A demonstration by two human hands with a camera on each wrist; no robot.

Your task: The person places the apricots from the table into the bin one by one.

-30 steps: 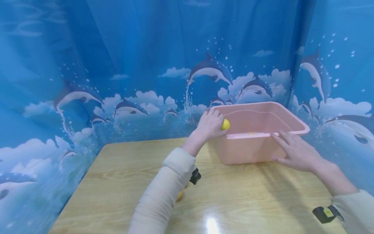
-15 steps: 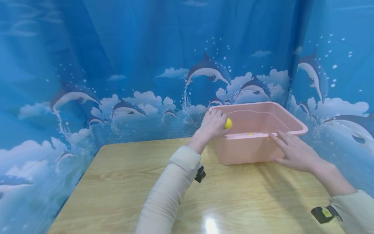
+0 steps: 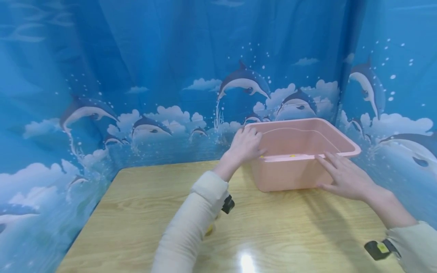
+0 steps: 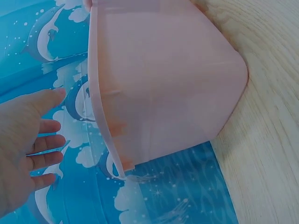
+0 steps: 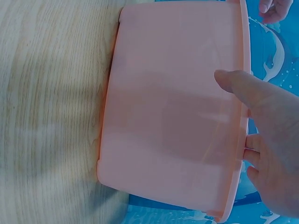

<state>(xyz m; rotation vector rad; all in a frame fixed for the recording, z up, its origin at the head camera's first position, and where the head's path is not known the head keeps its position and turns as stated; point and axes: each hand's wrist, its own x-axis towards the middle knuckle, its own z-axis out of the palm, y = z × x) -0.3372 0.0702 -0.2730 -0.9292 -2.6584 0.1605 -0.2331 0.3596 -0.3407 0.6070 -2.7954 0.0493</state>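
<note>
A pink plastic bin stands at the back right of the table. My left hand is over its left end, fingers spread and holding nothing; the left wrist view shows the palm and loose fingers apart from the rim. Just past the near rim, a bit of a yellow ball shows below my left fingers. Another yellow spot is visible inside the bin; the rest is hidden by the wall. My right hand holds the bin's near rim, thumb outside and fingers over the edge.
A yellow round thing sits on the wooden table, partly hidden by my left forearm. A blue dolphin-print curtain hangs close behind and beside the table. Both wrists carry small black cameras.
The yellow ball that my left hand held over the bin has left the fingers and dropped inside. My right hand stays on the rim.
</note>
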